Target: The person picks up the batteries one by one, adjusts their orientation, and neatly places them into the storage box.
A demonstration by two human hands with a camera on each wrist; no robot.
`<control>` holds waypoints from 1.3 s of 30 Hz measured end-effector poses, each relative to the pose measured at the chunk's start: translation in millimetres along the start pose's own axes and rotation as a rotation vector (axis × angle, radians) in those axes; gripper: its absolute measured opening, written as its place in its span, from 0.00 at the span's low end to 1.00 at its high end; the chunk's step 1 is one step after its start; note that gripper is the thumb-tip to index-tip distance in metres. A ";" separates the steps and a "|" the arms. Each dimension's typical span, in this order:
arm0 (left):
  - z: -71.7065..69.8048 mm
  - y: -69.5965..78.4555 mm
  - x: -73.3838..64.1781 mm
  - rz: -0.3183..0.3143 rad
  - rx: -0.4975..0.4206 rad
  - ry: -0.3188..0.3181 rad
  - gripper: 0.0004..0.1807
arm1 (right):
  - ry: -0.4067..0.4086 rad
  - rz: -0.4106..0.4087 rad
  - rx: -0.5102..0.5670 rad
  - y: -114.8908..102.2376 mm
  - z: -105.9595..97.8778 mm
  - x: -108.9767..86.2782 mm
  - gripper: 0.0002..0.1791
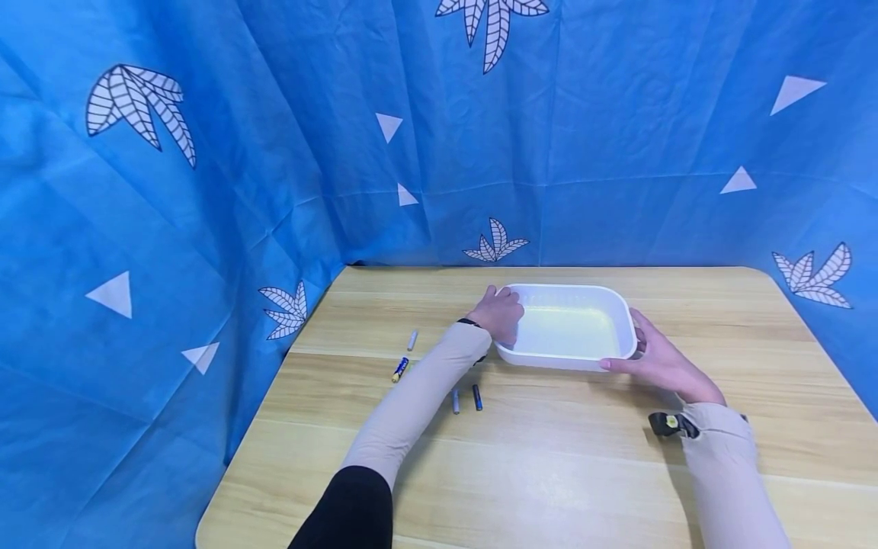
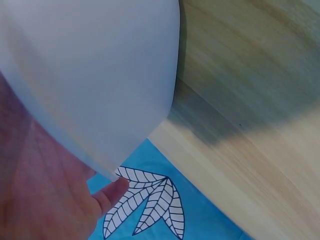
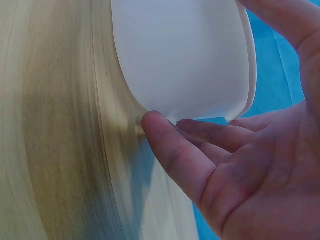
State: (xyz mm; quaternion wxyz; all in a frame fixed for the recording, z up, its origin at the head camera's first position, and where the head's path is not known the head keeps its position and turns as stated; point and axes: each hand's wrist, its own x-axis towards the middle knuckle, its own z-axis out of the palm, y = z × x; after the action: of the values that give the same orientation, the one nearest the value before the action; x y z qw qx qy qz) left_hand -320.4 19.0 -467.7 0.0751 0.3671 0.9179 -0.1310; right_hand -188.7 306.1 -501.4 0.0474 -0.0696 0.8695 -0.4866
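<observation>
The basin (image 1: 549,363) is white, the table (image 1: 549,473) pale wood-grained, the curtain (image 1: 617,114) blue with white triangles (image 1: 118,295) and black-veined leaves (image 1: 495,38).

blue cloth (image 1: 617,137) behind wooden table (image 1: 549,450)

1. A blue cloth (image 1: 617,145) is hanging from nine through twelve to three o'clock in the head view, showing white leaves (image 1: 497,36) and triangles (image 1: 116,296).
2. A wooden table (image 1: 549,473) is spreading around six.
3. Near seven, a pale cylinder (image 1: 412,340) and a blue-and-gold battery (image 1: 400,370) are lying.
4. Between five and six, a greyish cylinder (image 1: 456,401) and a dark-blue cylinder (image 1: 477,397) are lying.
</observation>
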 end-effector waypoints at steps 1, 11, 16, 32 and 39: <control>0.2 0.1 0.0 -0.002 -0.003 -0.002 0.12 | 0.000 -0.001 0.006 -0.1 0.2 -0.3 0.67; -10.7 -14.3 -5.2 0.053 -0.186 0.068 0.22 | 0.005 -0.001 0.012 -1.7 0.8 -0.9 0.68; -29.5 -34.6 -17.8 0.094 -0.352 0.185 0.25 | 0.005 -0.005 0.013 -3.2 1.7 0.0 0.68; -35.6 -92.9 -76.0 0.004 -0.627 0.320 0.23 | 0.000 0.006 -0.019 1.5 0.4 -1.8 0.67; -22.3 -105.2 -91.2 -0.040 -0.689 0.345 0.21 | -0.004 0.007 0.004 2.3 -0.9 -2.2 0.66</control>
State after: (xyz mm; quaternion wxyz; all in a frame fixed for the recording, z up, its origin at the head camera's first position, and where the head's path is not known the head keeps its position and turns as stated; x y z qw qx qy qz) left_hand -328.7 -107.2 -405.6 0.0360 0.3188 0.9143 0.2471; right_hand -186.9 308.4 -502.8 0.0512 -0.0674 0.8688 -0.4879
